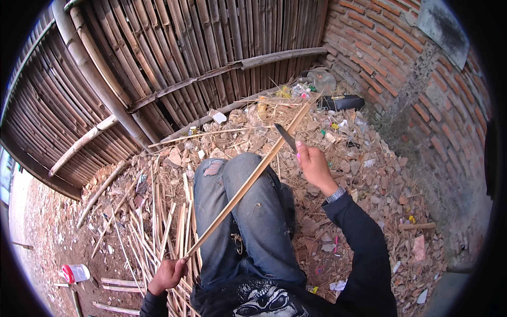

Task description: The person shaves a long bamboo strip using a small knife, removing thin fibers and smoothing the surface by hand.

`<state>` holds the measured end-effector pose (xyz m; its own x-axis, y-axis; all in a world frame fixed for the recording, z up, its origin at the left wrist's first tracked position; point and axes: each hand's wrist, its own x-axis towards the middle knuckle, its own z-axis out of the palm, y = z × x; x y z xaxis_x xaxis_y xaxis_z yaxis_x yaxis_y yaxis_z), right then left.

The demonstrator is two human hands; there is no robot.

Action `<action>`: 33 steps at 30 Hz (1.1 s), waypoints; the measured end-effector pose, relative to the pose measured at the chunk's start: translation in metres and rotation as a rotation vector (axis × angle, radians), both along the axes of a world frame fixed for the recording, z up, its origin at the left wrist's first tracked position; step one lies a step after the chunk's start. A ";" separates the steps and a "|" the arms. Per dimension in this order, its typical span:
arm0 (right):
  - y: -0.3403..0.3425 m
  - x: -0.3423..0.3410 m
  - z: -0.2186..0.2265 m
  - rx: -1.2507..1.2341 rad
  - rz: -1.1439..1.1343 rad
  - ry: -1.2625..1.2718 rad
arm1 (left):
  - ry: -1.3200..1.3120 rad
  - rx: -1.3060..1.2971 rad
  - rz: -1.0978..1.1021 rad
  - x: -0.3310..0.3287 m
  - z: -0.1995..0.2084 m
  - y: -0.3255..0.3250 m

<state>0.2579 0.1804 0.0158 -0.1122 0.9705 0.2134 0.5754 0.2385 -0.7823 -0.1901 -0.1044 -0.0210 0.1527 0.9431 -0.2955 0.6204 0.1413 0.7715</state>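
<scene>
A long, pale bamboo strip (232,203) slants across my jeans, from the lower left up to the far right. Its near end is gripped by my left hand (170,273), fingers closed round it beside my left thigh. My right hand (316,165) is closed on a knife (285,137) with a dark blade and a bit of pink at the handle. The blade lies against or just over the strip near its far end; I cannot tell if it cuts in. Most of the handle is hidden in my fist.
Several cut bamboo strips (182,227) lie left of my legs. A bamboo fence (211,47) stands ahead, a brick wall (401,63) at the right. Rubble and litter cover the ground, with a black case (343,102) far right and a red-and-white tub (77,273) at left.
</scene>
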 end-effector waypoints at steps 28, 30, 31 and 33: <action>-0.032 -0.027 -0.001 -0.064 0.052 0.006 | -0.056 0.136 0.022 0.127 0.044 0.121; -0.039 -0.030 -0.006 -0.101 0.074 0.044 | -0.101 0.132 0.016 0.133 0.040 0.127; -0.047 -0.034 -0.009 -0.136 0.097 0.087 | -0.083 0.130 0.009 0.137 0.041 0.131; -0.061 -0.044 -0.012 0.004 0.164 -0.038 | -0.059 0.131 0.014 0.137 0.040 0.133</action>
<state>0.2138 0.1192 0.0040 -0.2771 0.9378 0.2093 0.5580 0.3344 -0.7595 -0.0530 0.0288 0.0191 0.1525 0.9751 -0.1609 0.5724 0.0455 0.8187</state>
